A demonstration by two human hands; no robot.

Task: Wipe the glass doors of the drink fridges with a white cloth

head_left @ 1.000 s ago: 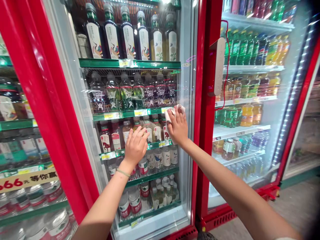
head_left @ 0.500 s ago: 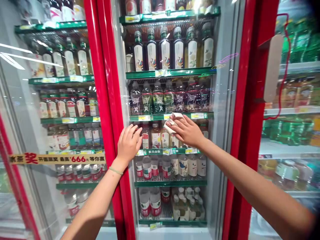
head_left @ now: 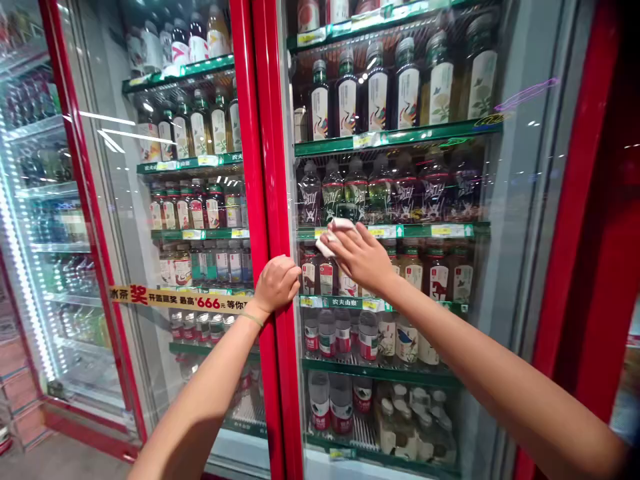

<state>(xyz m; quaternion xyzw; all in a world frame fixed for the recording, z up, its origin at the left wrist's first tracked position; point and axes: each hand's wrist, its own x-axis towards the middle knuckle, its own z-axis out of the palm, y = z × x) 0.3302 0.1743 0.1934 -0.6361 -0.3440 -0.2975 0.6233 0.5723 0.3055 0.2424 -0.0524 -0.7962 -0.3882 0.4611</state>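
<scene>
I face a drinks fridge with a glass door (head_left: 505, 280) framed in red. My right hand (head_left: 361, 256) presses a small white cloth (head_left: 334, 231) flat against the glass near its left side, at the height of the third shelf. My left hand (head_left: 276, 283) is curled round the red frame post (head_left: 267, 200) between this door and the one to its left. A thin green band circles my left wrist. Behind the glass stand rows of bottles (head_left: 395, 93) on green shelves.
A second glass door (head_left: 165, 220) at the left shows more bottles and a yellow banner (head_left: 180, 300) with red figures. Another lit fridge (head_left: 35, 220) stands at the far left. The red right frame (head_left: 575, 220) borders the door I touch.
My right hand slid the cloth leftward across the glass. My left hand went from lying flat on the glass to curling on the red post. My view swung to the left.
</scene>
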